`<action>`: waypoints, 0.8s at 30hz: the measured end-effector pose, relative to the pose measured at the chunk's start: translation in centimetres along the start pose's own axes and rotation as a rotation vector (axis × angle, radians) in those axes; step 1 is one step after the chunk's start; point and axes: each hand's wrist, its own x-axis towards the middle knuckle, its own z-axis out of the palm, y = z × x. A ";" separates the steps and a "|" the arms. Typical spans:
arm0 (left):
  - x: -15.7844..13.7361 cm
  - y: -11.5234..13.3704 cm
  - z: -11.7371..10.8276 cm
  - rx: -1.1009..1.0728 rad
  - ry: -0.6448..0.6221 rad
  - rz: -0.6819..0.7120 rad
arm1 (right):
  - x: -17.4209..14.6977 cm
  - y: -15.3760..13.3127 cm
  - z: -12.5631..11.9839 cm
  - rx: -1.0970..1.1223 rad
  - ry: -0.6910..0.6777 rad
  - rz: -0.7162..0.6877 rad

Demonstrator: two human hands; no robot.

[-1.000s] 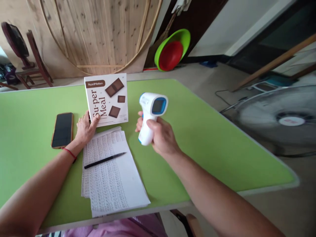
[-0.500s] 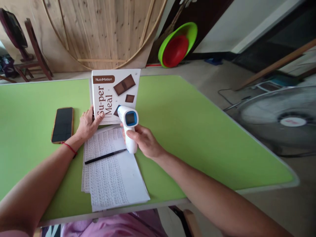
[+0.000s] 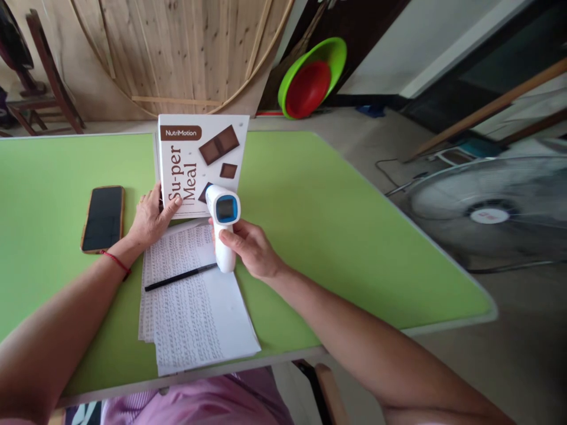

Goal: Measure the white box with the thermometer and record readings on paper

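My left hand [image 3: 150,217] grips the lower left side of a white box [image 3: 221,133] marked "NutriMotion Su-per Meal", its thumb on the front face. The box stands upright on the green table [image 3: 283,171]. In my right hand [image 3: 254,248] is a white infrared thermometer [image 3: 225,254] with a blue-rimmed screen, held by its handle with the thumb on the back. Its head is in front of the box's lower right part; I cannot tell if they touch. Handwritten sheets of paper [image 3: 199,330] lie below, with a black pen [image 3: 179,277] across them.
A smartphone [image 3: 103,218] in an orange-brown case lies left of my left hand. Beyond the table's right edge stands a large fan [image 3: 487,213]. Green [image 3: 334,59] and red [image 3: 309,88] basins lean at the back, and a wooden chair [image 3: 48,77] stands at far left.
The whole view has shifted slightly, so everything appears a little further left and higher. Both hands keep their hold on the box and the thermometer.
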 end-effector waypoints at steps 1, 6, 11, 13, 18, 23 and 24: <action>0.0 0.1 0.0 0.041 -0.031 0.003 | 0.0 0.0 0.0 0.010 -0.010 0.005; 0.1 0.6 -0.2 0.153 -0.080 0.022 | -0.1 0.0 0.1 0.038 -0.032 0.017; 0.2 1.6 -0.7 0.095 -0.118 0.018 | -0.1 -0.4 0.3 0.037 -0.076 0.029; 0.2 2.0 -0.9 0.052 -0.127 0.017 | -0.2 -0.8 0.3 0.029 -0.063 0.017; 0.4 2.4 -1.0 -0.039 -0.090 -0.002 | -1.1 -2.0 -0.1 0.009 0.089 -0.024; 0.7 1.9 -1.1 -0.029 -0.019 0.050 | -1.5 -2.4 -0.9 0.019 0.264 -0.095; 0.8 1.7 -1.1 -0.017 -0.010 0.067 | -1.5 -2.4 -1.0 0.023 0.280 -0.103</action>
